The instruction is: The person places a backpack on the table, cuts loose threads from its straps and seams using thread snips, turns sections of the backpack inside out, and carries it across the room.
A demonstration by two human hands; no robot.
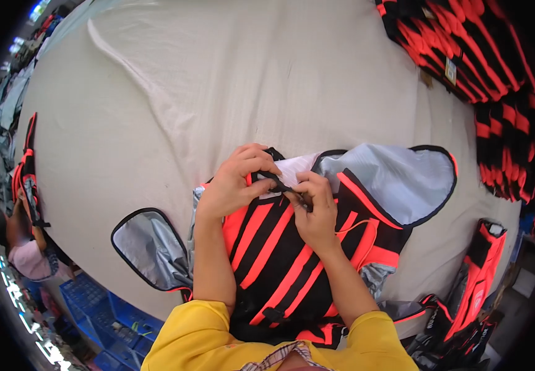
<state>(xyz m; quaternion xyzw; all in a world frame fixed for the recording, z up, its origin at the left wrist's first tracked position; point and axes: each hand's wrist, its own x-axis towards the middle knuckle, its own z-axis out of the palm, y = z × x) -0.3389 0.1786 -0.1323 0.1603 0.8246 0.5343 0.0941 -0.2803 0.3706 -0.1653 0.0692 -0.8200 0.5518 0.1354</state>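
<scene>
A black and neon-orange striped bag [273, 247] lies on the cloth-covered table right in front of me. Its silver-lined flap [403, 179] is folded open to the right, and a silver-lined side panel [150, 247] spreads out to the left. At the bag's upper edge, my left hand [242, 179] pinches a black strap [276, 183]. My right hand [317, 207] is closed on the same strap, a little to the right, with the fingertips of both hands close together. The strap's ends are partly hidden by my fingers.
Stacks of black and orange bags [459, 49] stand at the right edge of the table [230, 80]. Another orange and black piece [478, 278] lies at lower right. At far left a person [32, 253] handles a similar piece, near blue crates [106, 315].
</scene>
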